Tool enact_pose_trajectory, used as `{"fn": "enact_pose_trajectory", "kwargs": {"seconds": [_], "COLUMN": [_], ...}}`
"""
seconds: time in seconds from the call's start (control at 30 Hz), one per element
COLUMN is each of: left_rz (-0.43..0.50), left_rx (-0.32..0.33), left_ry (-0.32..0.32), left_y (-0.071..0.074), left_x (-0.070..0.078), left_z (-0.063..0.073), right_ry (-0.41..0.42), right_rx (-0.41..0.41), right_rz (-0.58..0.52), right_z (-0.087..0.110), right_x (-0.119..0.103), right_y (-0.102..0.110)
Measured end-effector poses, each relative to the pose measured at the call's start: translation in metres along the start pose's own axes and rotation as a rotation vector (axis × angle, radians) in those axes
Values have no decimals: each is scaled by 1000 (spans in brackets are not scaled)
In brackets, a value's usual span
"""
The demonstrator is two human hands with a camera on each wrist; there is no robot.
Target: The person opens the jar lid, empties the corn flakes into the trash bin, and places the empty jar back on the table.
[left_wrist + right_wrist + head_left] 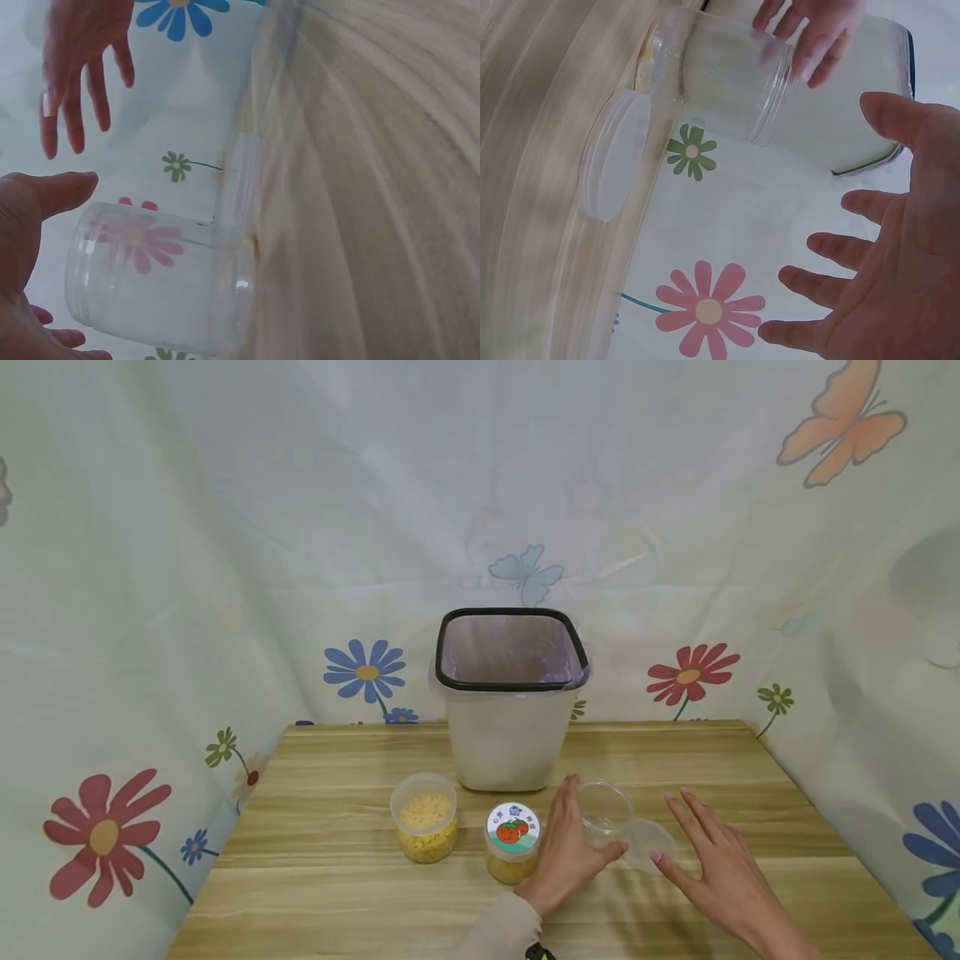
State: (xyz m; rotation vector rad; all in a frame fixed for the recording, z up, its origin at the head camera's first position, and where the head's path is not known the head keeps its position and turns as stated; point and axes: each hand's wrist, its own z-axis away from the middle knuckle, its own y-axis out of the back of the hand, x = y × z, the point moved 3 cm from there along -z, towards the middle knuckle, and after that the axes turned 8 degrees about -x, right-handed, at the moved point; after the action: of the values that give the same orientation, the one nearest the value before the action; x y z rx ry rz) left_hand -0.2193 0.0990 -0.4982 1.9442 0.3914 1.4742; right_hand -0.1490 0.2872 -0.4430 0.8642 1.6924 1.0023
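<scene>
A clear empty jar (606,802) stands upright and lidless on the table, a few yellowish specks near its base in the wrist views. Just left of it is my left hand (567,852), fingers extended and thumb held away from the rim; whether its fingertips touch the jar I cannot tell. A whitish screw lid (616,155) lies flat beside the jar, on its right. Over the table, right of that lid, my right hand (722,870) hovers with fingers spread and nothing in them.
Left of my left hand stands a jar with a tomato label (513,845) on its lid and yellow contents. Further left is an uncovered tub (425,831) of yellow bits. A pale bin (510,739) with a black rim stands behind, against a flowered curtain (360,510).
</scene>
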Motion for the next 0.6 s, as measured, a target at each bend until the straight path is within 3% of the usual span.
{"fn": "enact_pose_trajectory", "kwargs": {"seconds": [0.27,0.6], "left_rz": [-106,-251], "left_rx": [19,51], "left_ry": [-118,-204], "left_y": [20,44], "left_x": [18,31], "left_z": [9,22], "right_ry": [23,48], "right_rx": [32,49], "right_rz": [-1,-7], "right_z": [-1,-2], "right_x": [-4,-11], "right_y": [3,5]}}
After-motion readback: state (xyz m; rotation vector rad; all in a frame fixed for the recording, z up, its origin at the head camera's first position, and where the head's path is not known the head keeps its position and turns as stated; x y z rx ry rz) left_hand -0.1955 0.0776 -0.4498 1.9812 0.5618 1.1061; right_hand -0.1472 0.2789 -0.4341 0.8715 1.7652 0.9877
